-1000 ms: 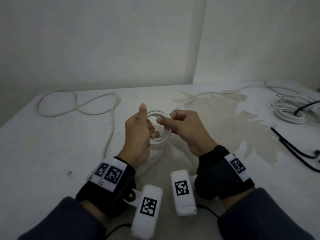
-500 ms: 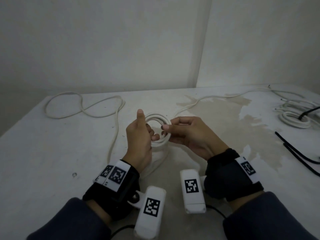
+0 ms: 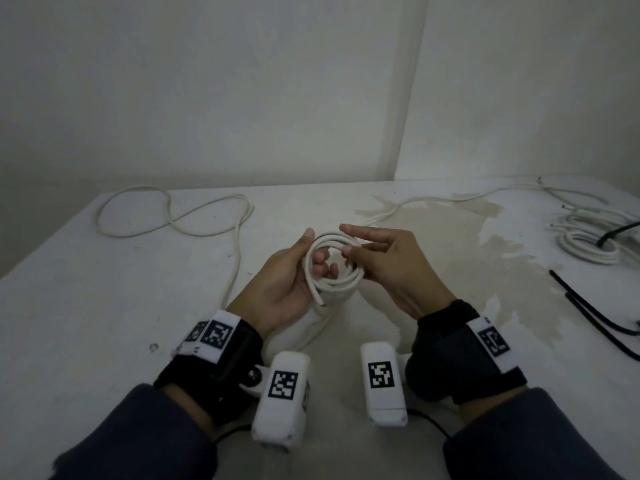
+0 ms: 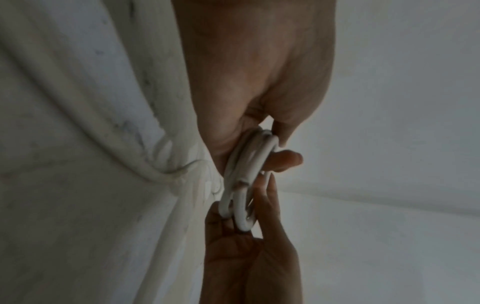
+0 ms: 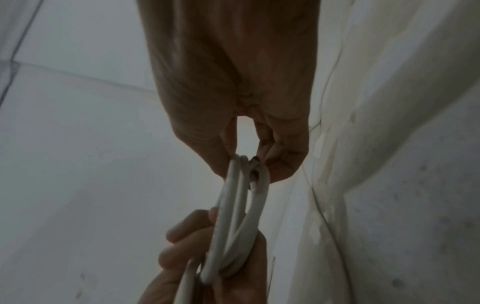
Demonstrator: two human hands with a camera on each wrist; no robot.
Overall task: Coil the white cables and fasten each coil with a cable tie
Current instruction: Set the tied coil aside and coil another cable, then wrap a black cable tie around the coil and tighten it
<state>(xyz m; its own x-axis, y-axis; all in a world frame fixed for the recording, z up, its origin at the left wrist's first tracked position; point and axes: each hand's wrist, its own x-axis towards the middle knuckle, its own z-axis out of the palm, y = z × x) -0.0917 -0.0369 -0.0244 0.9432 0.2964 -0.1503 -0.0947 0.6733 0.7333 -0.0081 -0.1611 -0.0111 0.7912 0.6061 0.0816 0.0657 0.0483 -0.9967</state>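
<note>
left hand [image 3: 282,278]: grips left side of small white cable coil [image 3: 332,268], fingers curled through the loop
right hand [image 3: 394,268]: pinches coil's right side, thumb and fingers
coil: held above table [image 3: 86,306], between both hands, cut end sticking out bottom left
loose white cable [image 3: 173,216]: far left on table
bundled cables [image 3: 588,244]: far right
</note>
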